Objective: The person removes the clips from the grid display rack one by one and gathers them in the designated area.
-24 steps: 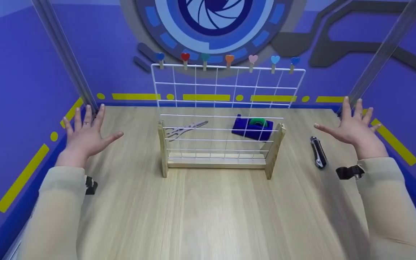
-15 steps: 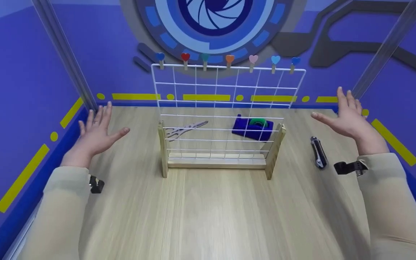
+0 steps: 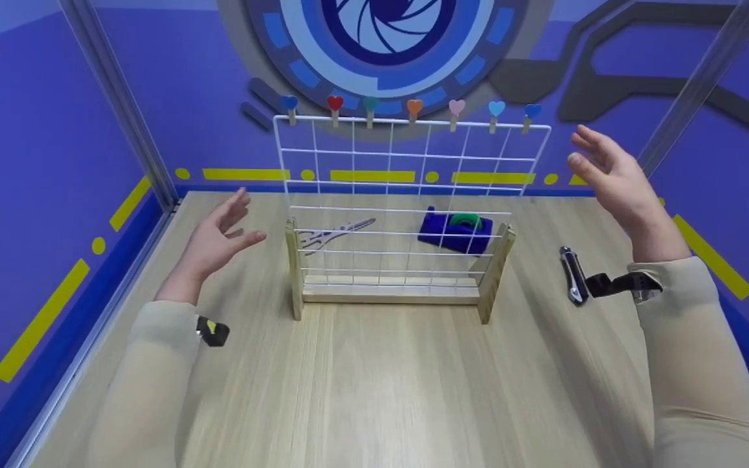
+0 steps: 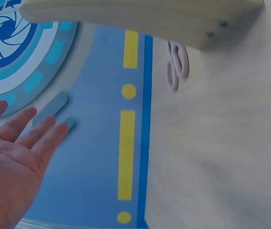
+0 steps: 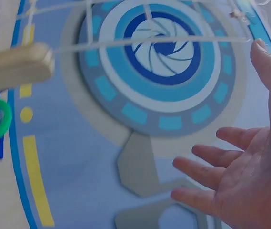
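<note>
Rack [image 3: 400,210]: a white wire grid set in a wooden stand [image 3: 391,298], which is upright on the worktop [image 3: 387,377], between the two hands.
Heart clips [image 3: 414,107]: seven, in a row along the top wire; blue, red, green, orange, pink, light blue and blue.
Left hand [image 3: 212,246]: in the air beside the left post, apart from it; the fingers are loosely extended, the thumb is well away from them, and they hold nothing.
Right hand [image 3: 620,182]: raised to the right of the grid, not touching it; its fingers are relaxed and spread, with nothing in them.
Scissors [image 3: 347,229]: lying behind the grid, handles toward the left post.
Tape dispenser [image 3: 452,242]: blue, with a green roll [image 3: 465,221], behind the grid at the right.
Cutter [image 3: 573,276]: dark, lying on the worktop to the right of the stand.
Wall [image 3: 186,78]: purple-blue, with a round emblem [image 3: 296,39], behind everything.
</note>
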A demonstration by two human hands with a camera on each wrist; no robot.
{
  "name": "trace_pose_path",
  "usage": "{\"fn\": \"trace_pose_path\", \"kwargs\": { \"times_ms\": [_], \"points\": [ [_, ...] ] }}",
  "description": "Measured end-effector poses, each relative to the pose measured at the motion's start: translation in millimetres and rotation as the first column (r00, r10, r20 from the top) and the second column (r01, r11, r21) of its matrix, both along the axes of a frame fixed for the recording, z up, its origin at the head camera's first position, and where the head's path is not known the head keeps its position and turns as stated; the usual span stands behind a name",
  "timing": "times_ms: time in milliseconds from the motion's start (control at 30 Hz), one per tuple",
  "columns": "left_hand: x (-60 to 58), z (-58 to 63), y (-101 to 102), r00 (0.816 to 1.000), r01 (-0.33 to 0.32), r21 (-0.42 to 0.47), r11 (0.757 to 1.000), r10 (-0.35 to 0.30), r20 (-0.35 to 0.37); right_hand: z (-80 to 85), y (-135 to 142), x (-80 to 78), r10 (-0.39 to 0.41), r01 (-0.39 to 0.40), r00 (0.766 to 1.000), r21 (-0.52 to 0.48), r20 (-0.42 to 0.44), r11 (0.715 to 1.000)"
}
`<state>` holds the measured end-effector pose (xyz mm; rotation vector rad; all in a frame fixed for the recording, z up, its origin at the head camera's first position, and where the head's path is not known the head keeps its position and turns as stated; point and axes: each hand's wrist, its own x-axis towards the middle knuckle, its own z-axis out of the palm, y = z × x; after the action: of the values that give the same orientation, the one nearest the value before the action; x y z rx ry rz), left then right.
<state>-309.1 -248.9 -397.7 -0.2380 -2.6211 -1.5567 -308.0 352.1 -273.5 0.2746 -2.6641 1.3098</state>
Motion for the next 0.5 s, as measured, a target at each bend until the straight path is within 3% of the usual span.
{"fn": "trace_pose_path", "kwargs": {
  "times_ms": [100,233,333,500],
  "points": [
    [-3.7,-5.0,8.9,0.999,0.037,0.113,0.993,-0.036,-0.01,6.6,-8.1,-0.2,0.005,-0.009,0.998,-0.074,-0.057,0.997],
    [-9.5,-14.0,19.1,0.995,0.101,0.238,0.966,-0.1,-0.015,15.5,-21.2,-1.4,0.033,-0.053,0.994,-0.21,-0.101,0.976],
    [-12.5,-21.1,26.2,0.991,0.125,0.297,0.947,-0.131,0.0,21.3,-30.3,-1.7,0.073,-0.11,0.99,-0.347,-0.119,0.931],
    [-14.8,-30.7,35.1,0.991,0.112,0.31,0.944,-0.127,0.028,29.9,-43.5,-3.4,0.123,-0.178,0.983,-0.511,-0.138,0.841]
  ]
}}
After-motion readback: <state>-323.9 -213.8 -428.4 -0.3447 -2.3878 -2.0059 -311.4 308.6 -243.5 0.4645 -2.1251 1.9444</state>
